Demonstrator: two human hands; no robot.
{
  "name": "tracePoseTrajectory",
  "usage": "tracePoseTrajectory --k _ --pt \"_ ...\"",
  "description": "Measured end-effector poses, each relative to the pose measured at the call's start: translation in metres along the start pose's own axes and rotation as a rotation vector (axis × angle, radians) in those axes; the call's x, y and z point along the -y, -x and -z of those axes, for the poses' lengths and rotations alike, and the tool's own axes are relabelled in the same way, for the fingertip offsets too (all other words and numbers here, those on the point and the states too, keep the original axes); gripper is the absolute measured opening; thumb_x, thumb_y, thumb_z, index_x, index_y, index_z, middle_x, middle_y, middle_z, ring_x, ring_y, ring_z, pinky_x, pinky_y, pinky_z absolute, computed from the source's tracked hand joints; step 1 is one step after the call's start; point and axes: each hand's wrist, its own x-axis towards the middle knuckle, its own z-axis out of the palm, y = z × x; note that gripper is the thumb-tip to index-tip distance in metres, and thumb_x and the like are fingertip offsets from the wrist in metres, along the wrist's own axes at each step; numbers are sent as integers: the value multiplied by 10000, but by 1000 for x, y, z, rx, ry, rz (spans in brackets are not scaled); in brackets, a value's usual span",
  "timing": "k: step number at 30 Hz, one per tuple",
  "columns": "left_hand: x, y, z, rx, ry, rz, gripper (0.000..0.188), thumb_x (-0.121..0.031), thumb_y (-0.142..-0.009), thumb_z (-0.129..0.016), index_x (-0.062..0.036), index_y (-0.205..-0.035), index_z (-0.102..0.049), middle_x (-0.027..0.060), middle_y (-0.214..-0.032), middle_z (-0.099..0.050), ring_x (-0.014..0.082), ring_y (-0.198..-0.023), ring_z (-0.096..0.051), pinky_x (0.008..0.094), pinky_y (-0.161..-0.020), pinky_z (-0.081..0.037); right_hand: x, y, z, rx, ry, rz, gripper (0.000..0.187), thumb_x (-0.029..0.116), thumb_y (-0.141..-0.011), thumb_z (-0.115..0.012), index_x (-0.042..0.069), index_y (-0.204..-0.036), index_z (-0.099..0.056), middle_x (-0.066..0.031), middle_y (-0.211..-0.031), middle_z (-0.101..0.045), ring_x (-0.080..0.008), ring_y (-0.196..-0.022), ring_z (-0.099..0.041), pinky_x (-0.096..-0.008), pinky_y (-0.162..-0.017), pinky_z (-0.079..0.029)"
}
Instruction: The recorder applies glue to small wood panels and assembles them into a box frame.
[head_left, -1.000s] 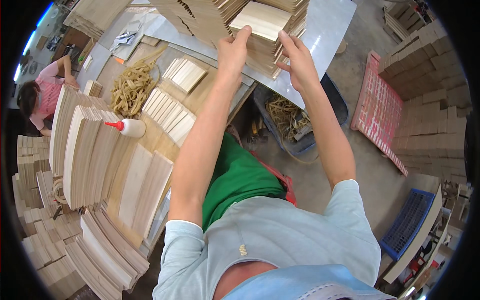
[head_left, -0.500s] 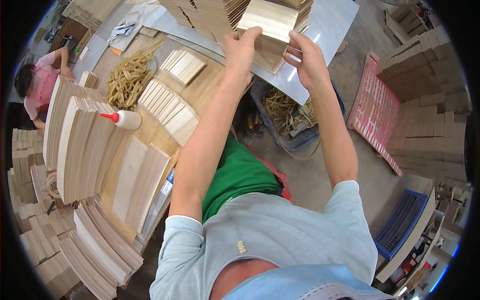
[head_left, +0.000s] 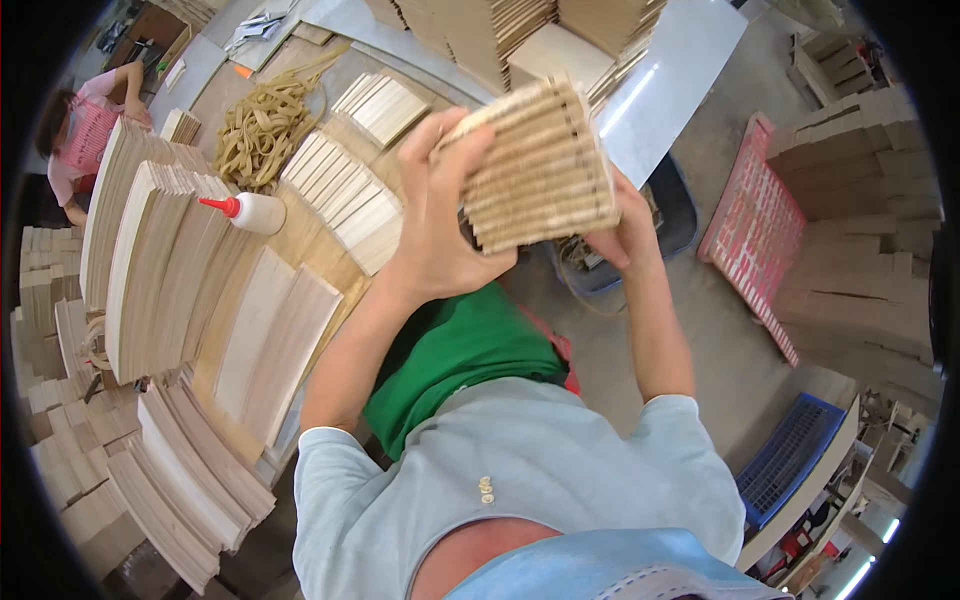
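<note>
Between my two hands is a stack of small wooden boards [head_left: 540,165], tilted so that its layered edges show. My left hand [head_left: 435,215] grips its left side, thumb and fingers apart around it. On the other side, my right hand [head_left: 628,225] holds the right edge, its fingers partly hidden behind the stack. Beyond them, taller stacks of thin boards [head_left: 520,40] stand on a grey tabletop [head_left: 680,70]. On the wooden table at the left lie short light boards [head_left: 345,190] in rows.
A white bottle with a red tip [head_left: 257,213] stands by tall board stacks [head_left: 165,270]. A heap of tan straps [head_left: 265,130] lies behind it. A blue bin [head_left: 680,215] is below the grey tabletop, and a red slatted panel [head_left: 752,235] leans at right. A person in pink [head_left: 88,140] sits far left.
Both hands have come back toward me from the far stacks, bringing the stack of boards with them. It is now tilted with its edges in view.
</note>
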Motion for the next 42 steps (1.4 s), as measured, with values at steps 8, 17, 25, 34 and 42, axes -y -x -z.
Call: tracePoseTrajectory --k 8,17,25,34,42 --pt "5 50 44 250 -367 -398 490 -140 -697 -794 -347 -1100 -608 55 -1275 -371 330 -1257 -381 452 -953 -514 -25 -11 0 121 243 -350 932 752 -895 -274 39 -1493 -238 -192 -1401 -465 -306 -1220 -536 -491 -922 -504" --pt "18 61 47 132 -621 -310 458 -162 -715 -731 -395 -1096 -628 45 -1286 -372 334 -1246 -360 457 -938 -454 -51 -13 -22 -67 149 -374 864 689 -932 -294 73 -1519 -144 -162 -1447 -402 -292 -1246 -490 -437 -1000 -445" --pt "20 64 19 354 -823 -399 477 -236 -747 -634 -323 -1192 -484 -35 -1268 -410 239 -1266 -376 432 -1061 -310 -74 -4 -49 -185 -119 -254 691 568 -963 -431 87 -1445 -312 -126 -1363 -469 -248 -1205 -512 -464 -945 -486" --pt "-23 47 55 342 -294 225 838 -305 -696 -766 -180 -1429 -378 133 -1400 -368 335 -1324 -331 477 -1113 -249 -76 -12 -31 -183 49 -160 831 290 -772 -714 -4 -1446 -327 -156 -1381 -481 -230 -1267 -479 -380 -1071 -386" --pt "-3 74 24 -30 770 972 1075 -239 -691 -801 -21 -1513 -144 207 -1471 -317 294 -1367 -331 368 -1139 -244 -38 -29 -20 151 570 -34 1141 338 -617 -836 44 -1517 -198 -153 -1422 -402 -265 -1307 -417 -372 -1093 -323"
